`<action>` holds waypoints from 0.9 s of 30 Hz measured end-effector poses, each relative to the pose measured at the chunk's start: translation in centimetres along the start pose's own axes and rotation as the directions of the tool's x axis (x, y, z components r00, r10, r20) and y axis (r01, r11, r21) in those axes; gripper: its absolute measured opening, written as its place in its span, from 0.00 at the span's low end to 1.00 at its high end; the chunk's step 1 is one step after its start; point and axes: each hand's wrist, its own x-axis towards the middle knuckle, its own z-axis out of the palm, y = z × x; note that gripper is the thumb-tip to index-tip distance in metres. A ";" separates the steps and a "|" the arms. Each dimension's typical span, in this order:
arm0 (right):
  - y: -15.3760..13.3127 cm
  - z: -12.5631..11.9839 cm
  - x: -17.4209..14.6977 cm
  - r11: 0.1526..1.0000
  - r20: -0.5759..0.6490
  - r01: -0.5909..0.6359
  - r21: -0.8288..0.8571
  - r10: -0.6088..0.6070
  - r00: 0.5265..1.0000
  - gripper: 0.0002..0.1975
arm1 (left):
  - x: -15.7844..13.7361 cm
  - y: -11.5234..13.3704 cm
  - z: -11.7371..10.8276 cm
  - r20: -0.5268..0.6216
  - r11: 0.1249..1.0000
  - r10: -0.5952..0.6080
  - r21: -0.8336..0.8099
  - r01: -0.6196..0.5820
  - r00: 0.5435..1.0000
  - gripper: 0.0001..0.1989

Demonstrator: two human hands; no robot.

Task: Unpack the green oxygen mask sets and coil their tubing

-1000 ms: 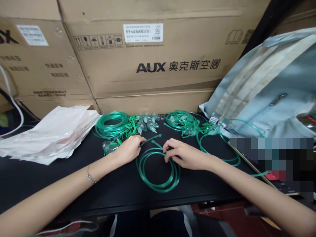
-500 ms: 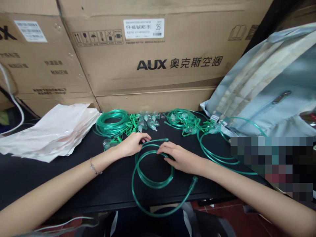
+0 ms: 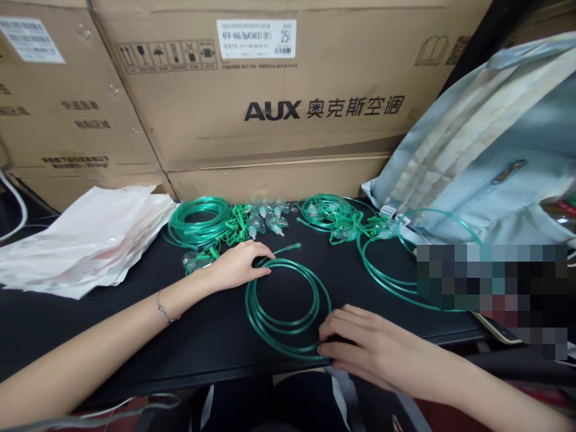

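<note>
A loose coil of green plastic tubing (image 3: 252,303) lies on the black table in front of me, with a clear-green connector (image 3: 294,246) at its far end. My left hand (image 3: 243,263) is closed on the coil's upper left side, thumb and fingers around the tubing. At the lower right, my right hand (image 3: 364,345) pinches the tubing near the table's front edge; its fingers cover the tube's other end. Behind my left hand lie a wound green tubing bundle (image 3: 177,225) and several clear masks (image 3: 272,221) with green straps.
Another bundle of tubing and masks (image 3: 344,231) lies right of centre at the back. White pouches (image 3: 81,240) are stacked at left. A light blue backpack (image 3: 508,198) leans at right, beside a blurred-out area. Large cardboard boxes (image 3: 270,138) stand behind the table (image 3: 360,276).
My right hand has moved down and right from the coil's upper side to the tubing's near end. That end has been drawn in against the coil, making another loop. My left hand stays at the coil.
</note>
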 end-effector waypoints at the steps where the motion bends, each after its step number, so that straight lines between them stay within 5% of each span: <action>1: 0.1 -0.2 0.0 1.000 -0.002 -0.001 -0.001 0.001 1.000 0.09 | 0.0 -0.1 0.1 -0.004 1.000 0.004 0.002 -0.004 1.000 0.14; 8: 3.2 -2.0 1.9 0.991 -0.102 -0.125 -0.047 0.120 0.988 0.13 | -0.3 0.2 0.6 -0.021 0.999 -0.004 0.039 0.005 1.000 0.15; 13: 4.2 0.3 4.6 0.945 -0.114 -0.314 0.089 0.323 0.939 0.11 | -0.2 0.5 0.7 -0.034 0.999 -0.036 0.015 0.036 0.999 0.20; 17: 3.2 1.7 5.9 0.895 -0.171 -0.445 -0.023 0.435 0.884 0.13 | 0.1 0.7 0.8 -0.060 0.998 -0.063 0.007 0.064 0.996 0.19; 21: 3.6 1.5 6.5 0.914 -0.128 -0.390 -0.108 0.376 0.918 0.12 | 0.5 1.0 0.7 -0.060 0.995 -0.087 -0.053 0.084 0.994 0.16; 27: 7.0 1.2 7.1 0.984 -0.159 -0.153 0.094 0.166 0.973 0.17 | 0.4 1.0 0.3 0.029 0.991 -0.083 -0.106 0.085 0.996 0.18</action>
